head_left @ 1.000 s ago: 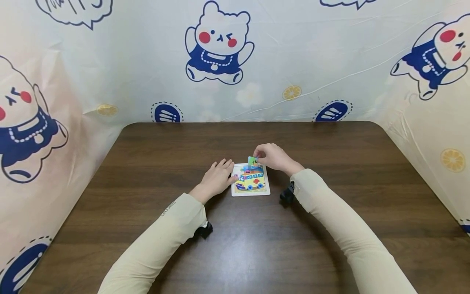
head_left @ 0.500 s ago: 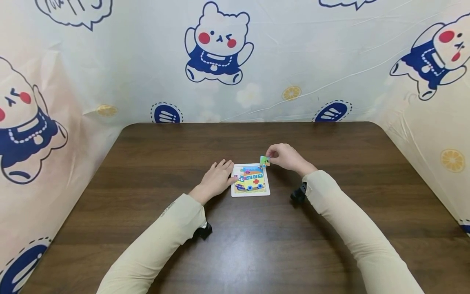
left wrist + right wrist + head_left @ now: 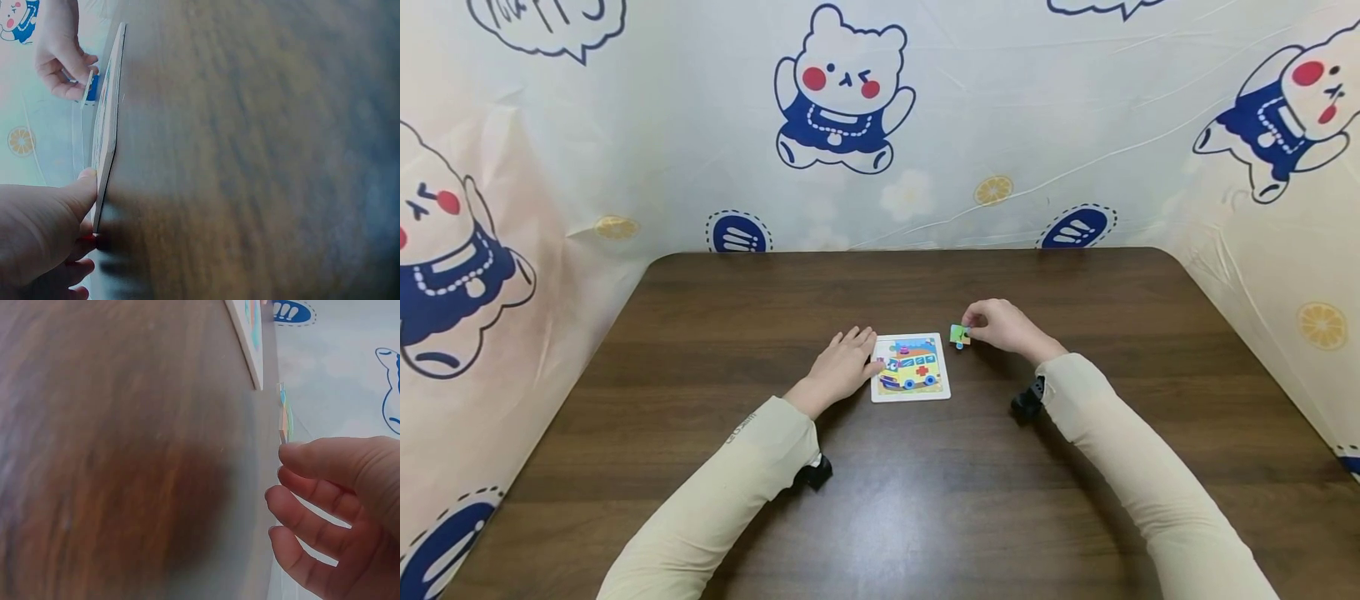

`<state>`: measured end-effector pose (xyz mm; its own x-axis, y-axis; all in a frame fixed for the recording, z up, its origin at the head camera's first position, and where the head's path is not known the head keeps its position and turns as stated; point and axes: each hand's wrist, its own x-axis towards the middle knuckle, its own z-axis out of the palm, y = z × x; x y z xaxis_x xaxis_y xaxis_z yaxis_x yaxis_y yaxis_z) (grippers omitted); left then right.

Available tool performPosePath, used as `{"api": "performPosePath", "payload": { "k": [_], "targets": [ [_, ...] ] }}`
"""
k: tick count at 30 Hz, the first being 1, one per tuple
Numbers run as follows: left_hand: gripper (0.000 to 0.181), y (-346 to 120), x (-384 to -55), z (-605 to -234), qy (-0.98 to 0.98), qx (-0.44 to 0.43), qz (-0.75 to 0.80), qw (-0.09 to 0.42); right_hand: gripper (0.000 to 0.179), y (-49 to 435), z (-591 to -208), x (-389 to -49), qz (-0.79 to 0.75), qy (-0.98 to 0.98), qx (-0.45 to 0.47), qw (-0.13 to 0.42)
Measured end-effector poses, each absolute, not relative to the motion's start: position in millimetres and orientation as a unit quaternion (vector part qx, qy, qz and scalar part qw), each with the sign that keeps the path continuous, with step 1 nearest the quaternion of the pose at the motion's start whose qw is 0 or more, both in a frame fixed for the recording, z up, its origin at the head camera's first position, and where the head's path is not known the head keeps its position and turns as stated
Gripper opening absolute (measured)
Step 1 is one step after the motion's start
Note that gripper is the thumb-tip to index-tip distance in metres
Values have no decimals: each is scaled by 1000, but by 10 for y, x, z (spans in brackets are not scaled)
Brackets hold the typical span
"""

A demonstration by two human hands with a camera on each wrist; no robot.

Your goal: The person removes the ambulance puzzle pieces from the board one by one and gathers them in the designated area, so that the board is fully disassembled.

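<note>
A white-framed jigsaw puzzle (image 3: 917,369) with a yellow ambulance picture lies flat on the table. My left hand (image 3: 841,363) rests at its left edge, fingers straight and thumb over the frame; the left wrist view shows that thumb (image 3: 84,192) on the edge. To the right of the board my right hand (image 3: 1004,325) pinches a green puzzle piece (image 3: 958,335) between thumb and forefinger. In the right wrist view the piece (image 3: 285,412) is seen edge-on at the fingertips, apart from the board's corner (image 3: 253,359).
The brown wooden table (image 3: 910,483) spreads around the board on every side. A printed cloth (image 3: 985,100) with cartoon bears hangs behind it and along both sides. Dark wrist cameras hang under both sleeves.
My right hand has carried the puzzle piece rightward from above the board's top edge to beside its right side, slightly lower. My left hand stays where it was.
</note>
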<state>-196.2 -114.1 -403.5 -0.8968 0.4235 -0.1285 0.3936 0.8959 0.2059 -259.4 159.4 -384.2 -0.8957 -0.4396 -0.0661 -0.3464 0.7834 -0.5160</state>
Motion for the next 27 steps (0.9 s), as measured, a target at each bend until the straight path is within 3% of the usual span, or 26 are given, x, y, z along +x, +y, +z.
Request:
{"api": "performPosePath", "payload": {
  "k": [27],
  "targets": [
    [60, -1176, -1991, -4040, 969, 212, 90, 91, 7, 1640, -3932, -2615, -233, 938, -238, 93]
  ]
}}
